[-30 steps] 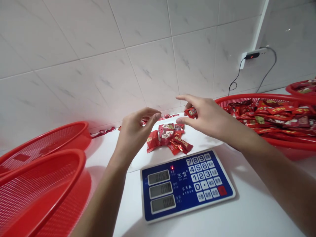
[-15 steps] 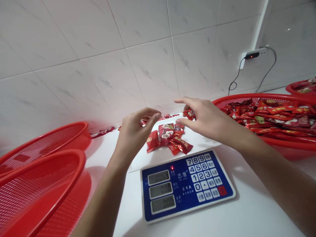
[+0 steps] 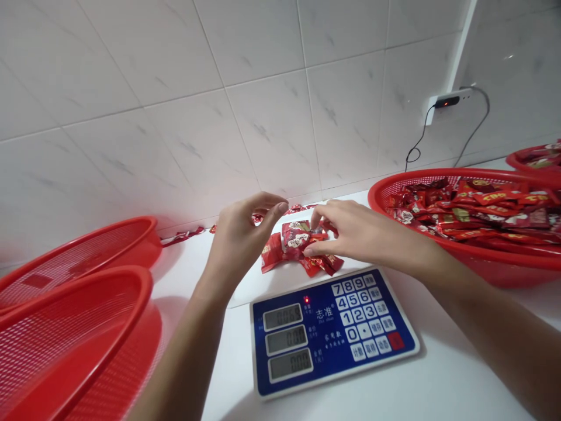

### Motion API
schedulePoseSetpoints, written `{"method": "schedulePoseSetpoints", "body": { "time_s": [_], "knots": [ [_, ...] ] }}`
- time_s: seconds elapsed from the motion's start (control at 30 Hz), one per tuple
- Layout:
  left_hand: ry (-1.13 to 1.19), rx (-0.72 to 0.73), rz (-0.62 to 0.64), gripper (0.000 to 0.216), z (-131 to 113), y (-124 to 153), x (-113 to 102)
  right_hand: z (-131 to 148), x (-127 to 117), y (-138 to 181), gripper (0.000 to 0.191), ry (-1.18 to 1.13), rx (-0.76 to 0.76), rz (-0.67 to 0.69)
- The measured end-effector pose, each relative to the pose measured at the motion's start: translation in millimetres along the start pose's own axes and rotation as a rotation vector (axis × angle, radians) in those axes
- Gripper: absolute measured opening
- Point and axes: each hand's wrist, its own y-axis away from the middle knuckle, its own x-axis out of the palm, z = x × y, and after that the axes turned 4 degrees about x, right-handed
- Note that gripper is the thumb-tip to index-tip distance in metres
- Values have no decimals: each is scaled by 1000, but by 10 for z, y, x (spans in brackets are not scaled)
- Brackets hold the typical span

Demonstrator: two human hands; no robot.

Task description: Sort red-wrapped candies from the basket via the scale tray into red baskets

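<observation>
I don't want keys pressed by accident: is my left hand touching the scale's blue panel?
Apart. The head view plainly shows white surface between the left hand and the blue panel.

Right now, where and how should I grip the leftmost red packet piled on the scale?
Probably pinch the red packet by its left edge, with the left hand coming from the left: that edge looks free, while the right side meets the white-lettered packet.

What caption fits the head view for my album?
Right hand at red packets on a scale, left hand close by.
</observation>
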Motion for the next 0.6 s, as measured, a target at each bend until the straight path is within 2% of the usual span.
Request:
{"method": "schedulePoseSetpoints", "body": {
  "time_s": [0.07, 0.13, 0.23, 0.3, 0.4, 0.47, 0.53, 0.6],
  "knots": [
    [-49, 56, 100, 12, 9, 11, -1, -52, -46, -8, 26, 15, 15, -6],
    [-91, 177, 293, 22, 13, 40, 25, -120, -93, -19, 20, 22, 34, -25],
    [-130, 323, 560, 40, -7, 99, 124, -196, -154, -33, 27, 6, 79, -81],
    [-138, 316, 648, 40, -40, 123, 200, -204, -178, -36, 34, -43, 113, -44],
    [-69, 268, 661, 30, -90, 110, 234, -174, -166, -45, 42, -152, 104, 44],
    [22, 262, 623, 26, -109, 82, 165, -158, -115, -66, 48, -244, 63, 43],
    [108, 253, 530, 25, -112, 54, 36, -159, -44, -102, 62, -348, 22, 15],
    [167, 229, 344, 26, -104, 38, -105, -174, 19, -140, 77, -423, -30, -35]
  ]
}}
